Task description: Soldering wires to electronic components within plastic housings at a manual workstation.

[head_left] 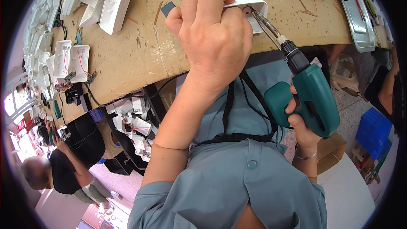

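My left hand (214, 38) grips a white plastic housing (254, 6) and holds it down on the cardboard-covered bench (135, 55). My right hand (299, 121) is wrapped around the handle of a green cordless screwdriver (311, 95). Its long metal bit (265, 23) reaches into the open side of the housing, where thin red wires show. Most of the housing is hidden behind my left hand.
More white housings (112, 6) lie at the bench's far left, two open ones with wires and small circuit boards (70, 61). A metal tray (356, 15) sits at the right. A crate of white parts (135, 127) stands below the bench. Another person (59, 169) works at lower left.
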`<state>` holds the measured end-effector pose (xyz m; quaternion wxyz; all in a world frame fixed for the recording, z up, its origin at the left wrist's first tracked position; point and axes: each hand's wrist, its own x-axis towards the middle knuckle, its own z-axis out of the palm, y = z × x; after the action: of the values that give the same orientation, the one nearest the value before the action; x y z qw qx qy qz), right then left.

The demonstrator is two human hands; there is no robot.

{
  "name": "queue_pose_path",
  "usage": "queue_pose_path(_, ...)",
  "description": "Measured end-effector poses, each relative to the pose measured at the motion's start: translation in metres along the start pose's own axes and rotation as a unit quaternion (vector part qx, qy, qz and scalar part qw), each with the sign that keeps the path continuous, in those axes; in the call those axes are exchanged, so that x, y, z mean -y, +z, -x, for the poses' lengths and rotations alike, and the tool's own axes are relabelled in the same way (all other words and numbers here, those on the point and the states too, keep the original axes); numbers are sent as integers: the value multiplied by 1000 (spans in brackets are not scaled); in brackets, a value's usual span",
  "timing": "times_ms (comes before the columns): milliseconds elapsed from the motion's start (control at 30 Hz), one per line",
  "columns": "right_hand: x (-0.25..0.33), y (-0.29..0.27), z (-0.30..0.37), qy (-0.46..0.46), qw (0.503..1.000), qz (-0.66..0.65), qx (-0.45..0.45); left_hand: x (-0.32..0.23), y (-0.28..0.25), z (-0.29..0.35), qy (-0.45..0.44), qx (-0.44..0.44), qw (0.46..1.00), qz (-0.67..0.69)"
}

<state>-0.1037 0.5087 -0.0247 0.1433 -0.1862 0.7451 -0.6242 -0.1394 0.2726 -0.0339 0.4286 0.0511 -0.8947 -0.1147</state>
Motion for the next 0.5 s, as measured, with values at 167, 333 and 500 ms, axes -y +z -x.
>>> queue_pose_path(167, 0, 2, -3, 8, 1000, -24, -11, 0, 0, 0, 1, 0, 1000, 1)
queue_pose_path(333, -1, 6, -3, 7, 999, -48, -23, 0, 2, 0, 3, -5, 1000, 2)
queue_pose_path(500, -1, 7, -3, -8, 999, -42, -31, 0, 2, 0, 4, -12, 1000, 28)
